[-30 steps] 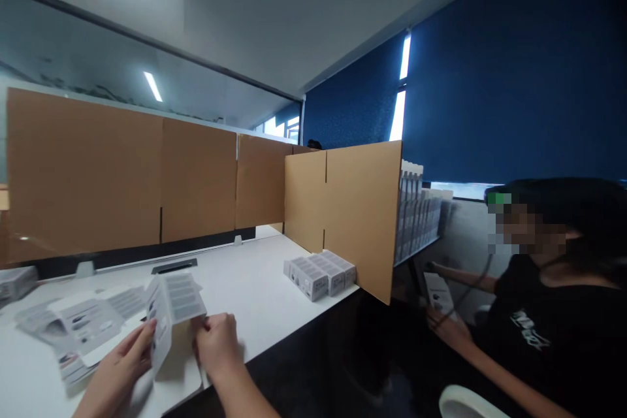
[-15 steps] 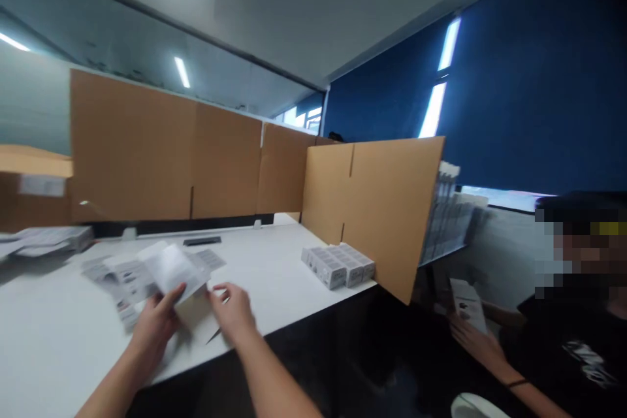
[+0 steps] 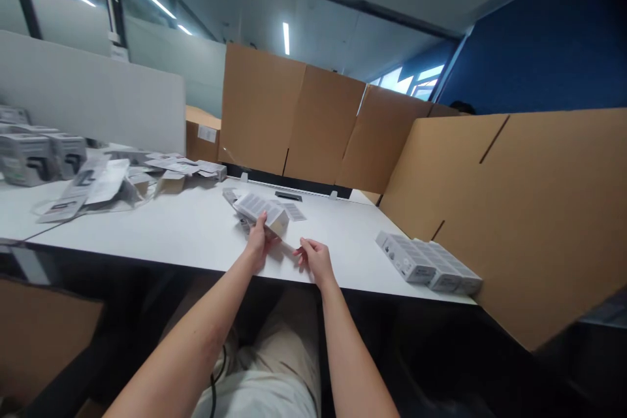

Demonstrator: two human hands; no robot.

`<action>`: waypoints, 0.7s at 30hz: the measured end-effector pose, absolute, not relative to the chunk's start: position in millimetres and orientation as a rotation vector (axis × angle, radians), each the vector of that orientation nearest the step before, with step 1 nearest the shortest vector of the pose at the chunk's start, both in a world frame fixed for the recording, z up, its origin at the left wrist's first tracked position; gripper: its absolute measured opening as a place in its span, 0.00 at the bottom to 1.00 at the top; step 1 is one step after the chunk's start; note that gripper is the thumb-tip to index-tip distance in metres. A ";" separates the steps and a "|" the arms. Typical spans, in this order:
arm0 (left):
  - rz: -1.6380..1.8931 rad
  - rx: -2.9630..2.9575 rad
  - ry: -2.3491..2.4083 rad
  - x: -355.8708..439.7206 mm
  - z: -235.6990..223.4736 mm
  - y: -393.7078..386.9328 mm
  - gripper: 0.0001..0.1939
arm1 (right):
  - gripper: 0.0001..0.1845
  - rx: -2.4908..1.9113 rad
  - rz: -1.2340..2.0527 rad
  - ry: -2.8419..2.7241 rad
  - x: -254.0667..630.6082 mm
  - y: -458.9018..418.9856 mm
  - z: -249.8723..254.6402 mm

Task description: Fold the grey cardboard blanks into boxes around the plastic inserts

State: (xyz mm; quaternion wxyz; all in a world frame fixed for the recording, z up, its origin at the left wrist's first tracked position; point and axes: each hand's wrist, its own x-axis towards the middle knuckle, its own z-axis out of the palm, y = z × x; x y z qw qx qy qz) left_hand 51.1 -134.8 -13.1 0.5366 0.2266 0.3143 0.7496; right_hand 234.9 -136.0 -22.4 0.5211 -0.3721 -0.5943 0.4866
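Note:
A small white printed carton [image 3: 262, 208] is in my left hand [image 3: 258, 243], thumb on its upper face and fingers curled beneath. The carton's near right end shows a pale tan inside. From that end a thin pale flap [image 3: 288, 247] reaches toward my right hand [image 3: 314, 259], whose thumb and finger are pinched at its tip. My right hand's other fingers are curled. Under and behind the carton lie flat printed carton blanks [image 3: 295, 211], partly hidden by it.
Several closed cartons [image 3: 425, 262] stand in a row at the right, against a cardboard partition [image 3: 514, 209]. Loose flattened cartons [image 3: 110, 179] and boxed goods [image 3: 30, 157] lie at the left. A dark slot [image 3: 289, 196] lies near the table's back edge.
My view has swung left, bringing the left-hand piles into sight and the co-worker out of it. The carton in my left hand now looks squared up into a box shape.

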 end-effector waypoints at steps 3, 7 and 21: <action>1.780 0.576 0.749 50.5 -12.9 -135.2 0.32 | 0.31 -0.965 1.089 -1.410 232.7 -132.1 -26.0; 1.762 0.587 0.765 52.6 -9.4 -137.9 0.27 | 0.31 -0.974 1.039 -1.408 231.7 -127.1 -32.3; 1.723 0.614 0.796 54.6 -5.7 -135.0 0.26 | 0.35 -0.885 0.904 -1.212 232.1 -143.2 -16.8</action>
